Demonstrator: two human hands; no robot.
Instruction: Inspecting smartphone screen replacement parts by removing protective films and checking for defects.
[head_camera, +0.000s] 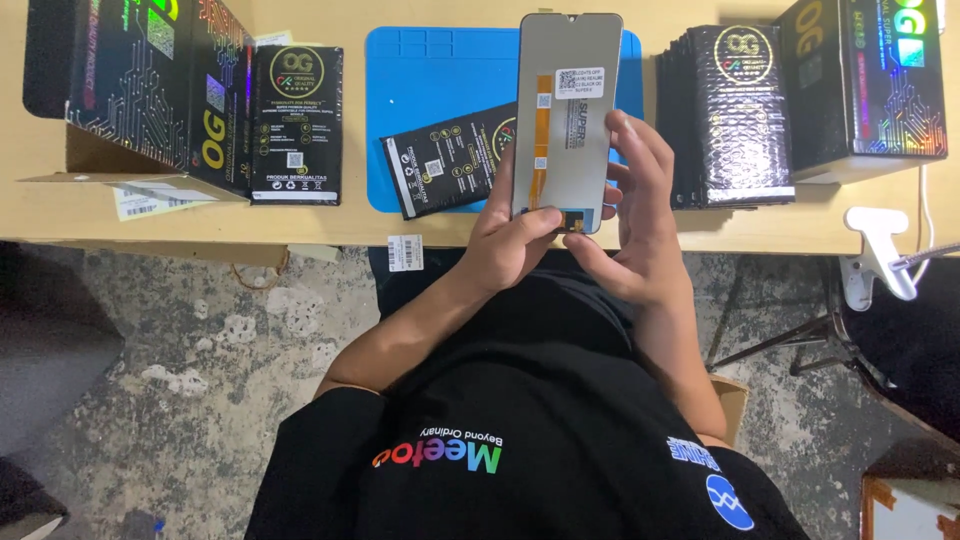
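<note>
Head view: a phone display panel (566, 110) is held upright above the table (300, 222), back side toward the camera, grey with an orange flex strip running down its middle and a white label near the top. It sits at the centre of the frame, its upper end reaching toward 12 o'clock over the blue work mat (430, 70).

The left hand (508, 240) grips the panel's lower left edge; the grip is closed on the panel, thumb pressed across the bottom near the connector. The right hand (635, 215) supports the right edge; its grip is partly curled, fingers spread along the side and back of the panel, in contact with it.

At 9 o'clock of the panel, a black foil pouch (450, 158) lies tilted on the blue mat, partly behind the left hand. Further out at 9 o'clock, a second black pouch (296, 125) lies flat on the table, just beside a dark printed box (150, 85) with iridescent markings. At 3 o'clock, a stack of black pouches (735, 115) stands near the panel, with another dark printed box (865, 80) beyond it at the far right. A white clamp (880, 262) is fixed to the table edge at about 4 o'clock. A small barcode label (405, 252) hangs on the table's front edge at 7 o'clock.
</note>
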